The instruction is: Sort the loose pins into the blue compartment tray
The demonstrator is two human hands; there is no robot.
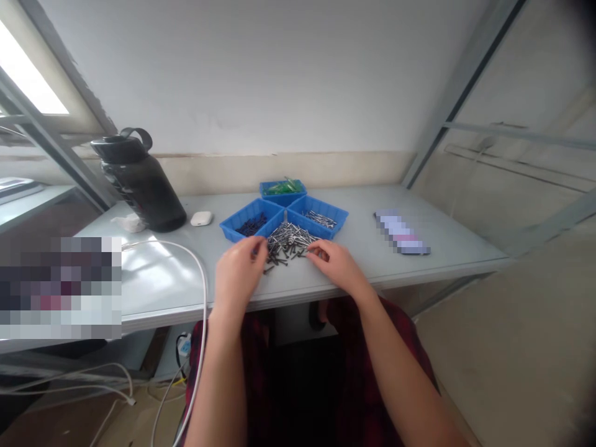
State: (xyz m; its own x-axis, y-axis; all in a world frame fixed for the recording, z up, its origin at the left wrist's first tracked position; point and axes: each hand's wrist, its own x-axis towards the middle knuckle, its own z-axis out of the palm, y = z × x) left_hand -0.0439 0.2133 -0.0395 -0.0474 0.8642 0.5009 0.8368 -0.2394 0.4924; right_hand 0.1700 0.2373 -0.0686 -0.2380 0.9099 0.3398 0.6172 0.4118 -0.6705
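Curls left hand [239, 267] beside metal fasteners [291, 236] heaped before fanned blue trays [227, 228], probably for short reach; curls right hand [333, 262] at the heap's right edge. Cannot tell if clamped on any with either.

Metal and plastic across the smooth tabletop [367, 248] over here.
Nails [293, 234]: glossy metal. Bins [328, 207]: smooth, moulded blue plastic. Bottle [146, 192]: dark, translucent plastic. Earbud case [202, 218]: glossy white plastic. Wall [279, 81]: matt.
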